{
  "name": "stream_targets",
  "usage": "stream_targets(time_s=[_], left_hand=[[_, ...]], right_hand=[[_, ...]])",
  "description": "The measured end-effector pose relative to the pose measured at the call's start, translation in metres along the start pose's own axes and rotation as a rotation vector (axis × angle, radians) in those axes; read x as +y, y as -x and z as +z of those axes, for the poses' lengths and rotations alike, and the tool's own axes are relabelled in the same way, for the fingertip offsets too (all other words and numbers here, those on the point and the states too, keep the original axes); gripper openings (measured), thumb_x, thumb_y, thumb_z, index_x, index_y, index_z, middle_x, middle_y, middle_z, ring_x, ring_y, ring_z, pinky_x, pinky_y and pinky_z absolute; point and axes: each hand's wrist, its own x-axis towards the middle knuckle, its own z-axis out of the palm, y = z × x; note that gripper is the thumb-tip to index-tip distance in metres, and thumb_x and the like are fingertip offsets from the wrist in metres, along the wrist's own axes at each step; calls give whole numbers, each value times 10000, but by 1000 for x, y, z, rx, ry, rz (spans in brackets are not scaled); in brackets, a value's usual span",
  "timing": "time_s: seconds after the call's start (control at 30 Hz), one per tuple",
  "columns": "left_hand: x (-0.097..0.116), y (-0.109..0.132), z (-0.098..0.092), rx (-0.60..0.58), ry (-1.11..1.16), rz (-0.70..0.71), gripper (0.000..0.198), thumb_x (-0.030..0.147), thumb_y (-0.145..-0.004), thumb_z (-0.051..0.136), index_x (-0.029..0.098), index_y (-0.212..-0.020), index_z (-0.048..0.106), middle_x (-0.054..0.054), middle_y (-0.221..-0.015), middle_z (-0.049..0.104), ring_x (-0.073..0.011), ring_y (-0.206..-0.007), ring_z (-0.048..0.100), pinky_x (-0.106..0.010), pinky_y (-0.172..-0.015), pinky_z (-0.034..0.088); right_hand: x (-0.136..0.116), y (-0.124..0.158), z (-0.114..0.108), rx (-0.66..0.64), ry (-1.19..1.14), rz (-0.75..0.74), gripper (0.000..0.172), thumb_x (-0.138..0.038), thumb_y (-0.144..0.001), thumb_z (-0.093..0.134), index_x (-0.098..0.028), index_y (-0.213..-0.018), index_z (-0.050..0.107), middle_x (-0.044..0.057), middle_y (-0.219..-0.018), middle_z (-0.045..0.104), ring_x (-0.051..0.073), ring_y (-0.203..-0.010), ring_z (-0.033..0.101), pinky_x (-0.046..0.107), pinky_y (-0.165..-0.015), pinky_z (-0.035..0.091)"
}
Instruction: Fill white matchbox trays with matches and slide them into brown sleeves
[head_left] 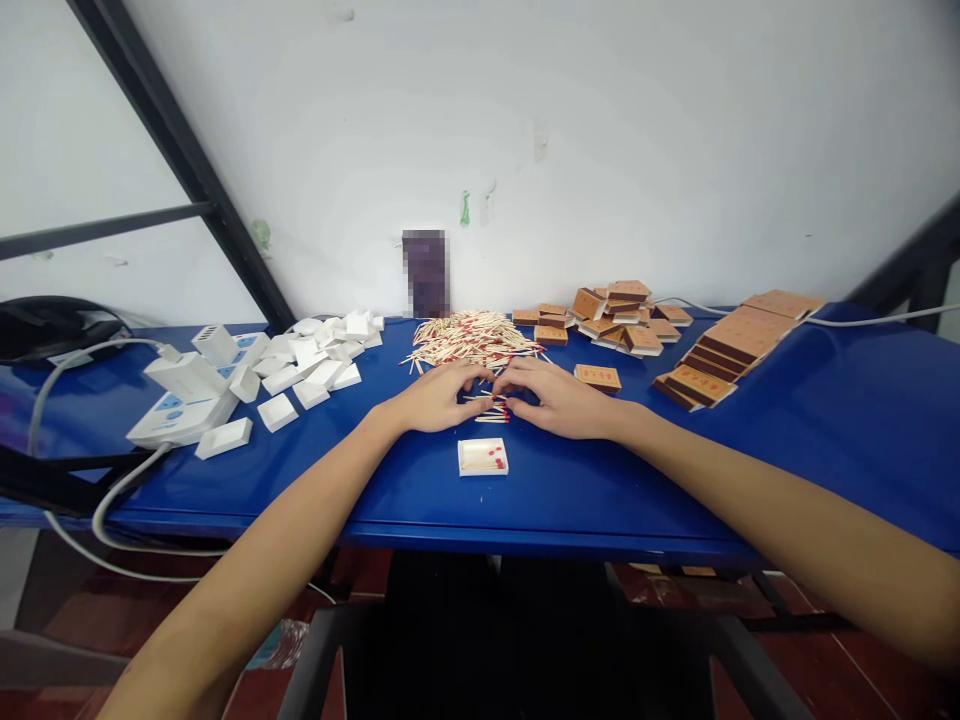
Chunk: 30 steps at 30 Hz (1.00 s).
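Observation:
My left hand (442, 395) and my right hand (551, 398) rest close together at the middle of the blue table, their fingertips almost meeting. Between them lies a small row of red-tipped matches (492, 417), partly hidden by my fingers. On both hands the thumb stands apart from the bent fingers, which touch the matches on the tabletop. Right behind my hands is a large heap of loose matches (476, 338). In front of them sits a white matchbox tray (483, 472) with a few matches inside.
White empty trays (319, 370) are piled on the left beside a power strip (184, 415) with plugs and cables. Orange matchbox sleeves (626, 315) lie heaped at back right, with a single matchbox (598, 377) near my right hand and stacked rows (739, 340) farther right.

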Motion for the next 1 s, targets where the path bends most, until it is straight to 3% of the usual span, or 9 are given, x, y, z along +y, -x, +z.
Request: stream_targets(time_s=[0.43, 1.0], left_hand=[[-2, -1, 0, -2, 26, 12, 289, 329, -981, 415, 182, -1149, 598, -36, -869, 596, -192, -838, 540, -327, -782, 410], [0, 0, -1, -9, -8, 7, 342, 402, -902, 553, 185, -1161, 602, -34, -864, 558, -187, -817, 534, -302, -735, 409]], right_hand=[[3, -1, 2, 9, -16, -2, 209, -330, -919, 558, -213, -1072, 639, 80, -999, 620, 239, -952, 563, 380, -842, 436], [9, -2, -1, 5, 4, -4, 284, -417, -901, 604, -195, -1074, 643, 90, -1017, 636, 247, -973, 568, 374, -830, 437]])
